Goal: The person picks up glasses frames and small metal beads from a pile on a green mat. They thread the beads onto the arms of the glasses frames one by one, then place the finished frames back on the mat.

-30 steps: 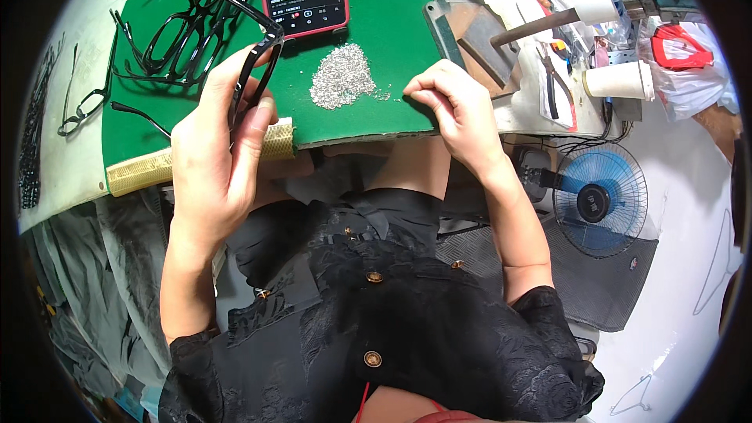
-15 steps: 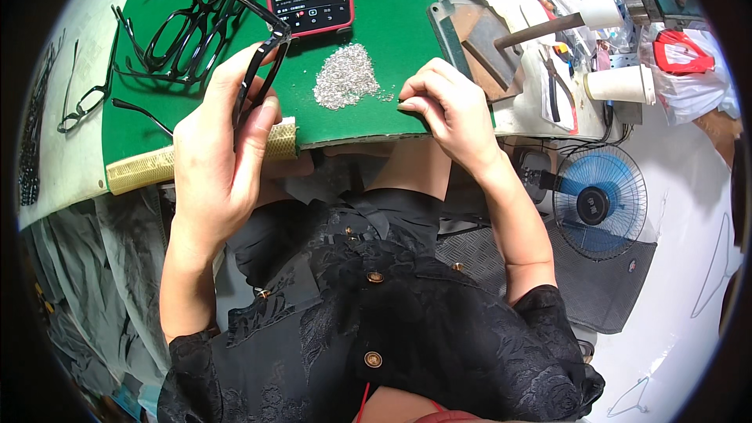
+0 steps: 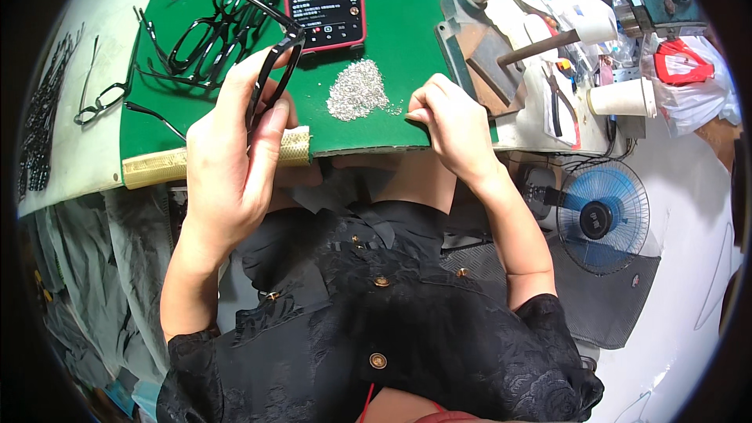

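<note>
My left hand (image 3: 235,149) grips a black eyeglass frame (image 3: 274,63), held on edge above the near rim of a green mat (image 3: 407,31). My right hand (image 3: 450,125) rests on the mat's front edge with its fingertips pinched together just right of a small heap of tiny silver screws (image 3: 356,92). Whether a screw sits between the fingers is too small to tell. A pile of black eyeglass frames (image 3: 211,23) lies on the mat at the upper left.
A phone in a red case (image 3: 323,0) lies lit on the mat behind the screws. Metal tools and a press (image 3: 501,39) stand to the right, with paper cups (image 3: 623,98). A blue fan (image 3: 601,215) sits on the floor. Thin wire frames (image 3: 98,98) lie left.
My right hand has slid left along the mat's edge toward the heap of screws. My left hand with the black frame has stayed nearly still.
</note>
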Motion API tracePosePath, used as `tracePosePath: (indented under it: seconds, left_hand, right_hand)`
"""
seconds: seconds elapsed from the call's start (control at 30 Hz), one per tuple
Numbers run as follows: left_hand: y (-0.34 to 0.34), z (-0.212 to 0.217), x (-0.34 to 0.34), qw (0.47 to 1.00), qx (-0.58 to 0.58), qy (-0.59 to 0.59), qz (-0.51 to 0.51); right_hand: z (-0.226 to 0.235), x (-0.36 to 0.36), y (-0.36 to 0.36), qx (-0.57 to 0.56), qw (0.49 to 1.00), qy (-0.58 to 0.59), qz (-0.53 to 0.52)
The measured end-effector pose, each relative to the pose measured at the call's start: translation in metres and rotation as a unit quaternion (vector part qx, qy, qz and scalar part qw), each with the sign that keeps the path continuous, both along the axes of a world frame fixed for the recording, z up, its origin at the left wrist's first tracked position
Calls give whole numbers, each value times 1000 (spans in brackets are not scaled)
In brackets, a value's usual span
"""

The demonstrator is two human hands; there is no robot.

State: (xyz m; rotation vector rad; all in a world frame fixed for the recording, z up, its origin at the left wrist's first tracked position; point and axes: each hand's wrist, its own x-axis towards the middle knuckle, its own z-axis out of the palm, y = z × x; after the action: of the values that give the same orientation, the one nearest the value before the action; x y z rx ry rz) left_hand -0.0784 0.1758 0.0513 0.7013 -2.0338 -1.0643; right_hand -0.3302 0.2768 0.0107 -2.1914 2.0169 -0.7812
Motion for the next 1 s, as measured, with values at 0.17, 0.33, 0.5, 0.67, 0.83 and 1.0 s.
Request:
tracePosePath:
  seconds: [0.17, 0.33, 0.5, 0.67, 0.83, 1.0]
  left_hand:
    - [13, 34, -5, 983, 155, 90, -51]
    - [33, 68, -25, 848, 459, 137, -226]
    - [55, 60, -49, 765, 560, 150, -282]
    - [64, 52, -55, 783, 527, 126, -307]
    - [65, 48, -56, 808, 491, 100, -310]
    - [63, 48, -55, 825, 464, 75, -314]
  right_hand:
    - [0, -8, 5, 5, 987, -160, -15]
    - [39, -9, 0, 14, 871, -488, 48]
    - [71, 3, 2, -120, 891, -408, 160]
    - [69, 1, 7, -158, 909, -365, 126]
    - [66, 2, 9, -157, 912, -363, 113]
    - [65, 0, 12, -152, 915, -358, 103]
